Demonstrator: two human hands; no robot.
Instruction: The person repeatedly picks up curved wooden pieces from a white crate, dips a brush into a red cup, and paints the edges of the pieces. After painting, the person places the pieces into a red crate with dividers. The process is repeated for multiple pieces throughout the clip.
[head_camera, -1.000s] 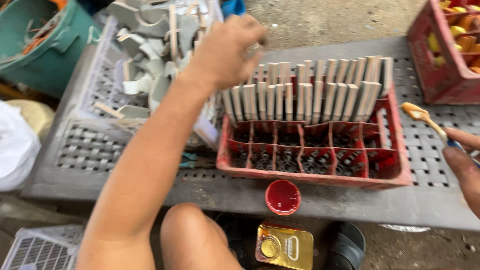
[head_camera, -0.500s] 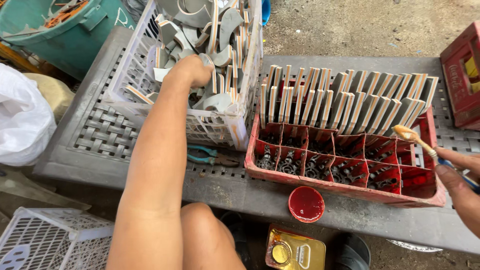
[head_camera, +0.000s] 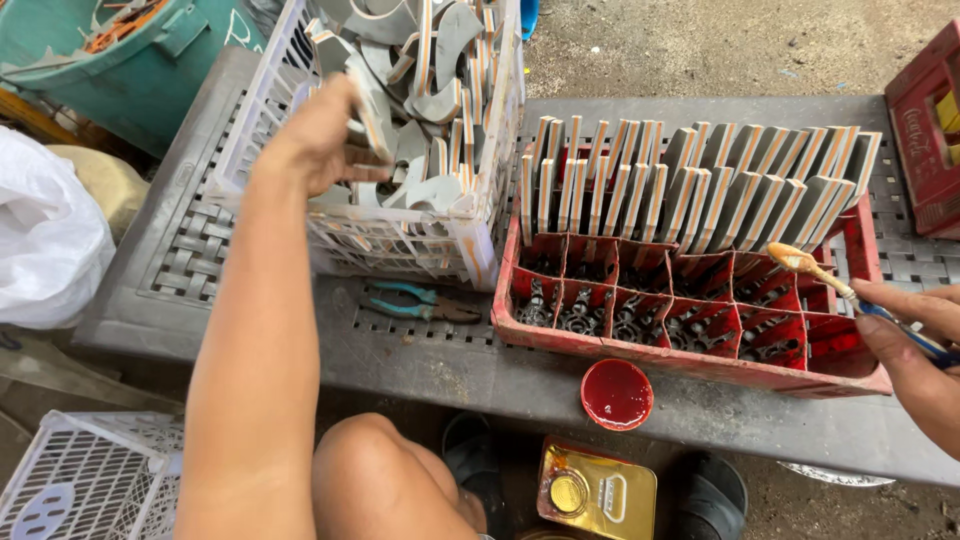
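Red crate (head_camera: 690, 362), white basket (head_camera: 400, 245)

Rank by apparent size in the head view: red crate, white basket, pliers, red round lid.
1. red crate and white basket: too alike to rank, basket cropped.
2. pliers
3. red round lid, though close to the pliers.

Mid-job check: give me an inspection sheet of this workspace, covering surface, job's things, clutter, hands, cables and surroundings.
Surface: grey slatted plastic table.
Job's things: grey shaped pieces piled in white basket; more stand in rows in red crate; brush; red paint cup.
Clutter: teal-handled pliers.
Hands: left hand in the basket, grip on one grey piece; right hand holds the brush.
Cables: nothing seen.
Surroundings: teal bin, white bag, yellow tin, second red crate.
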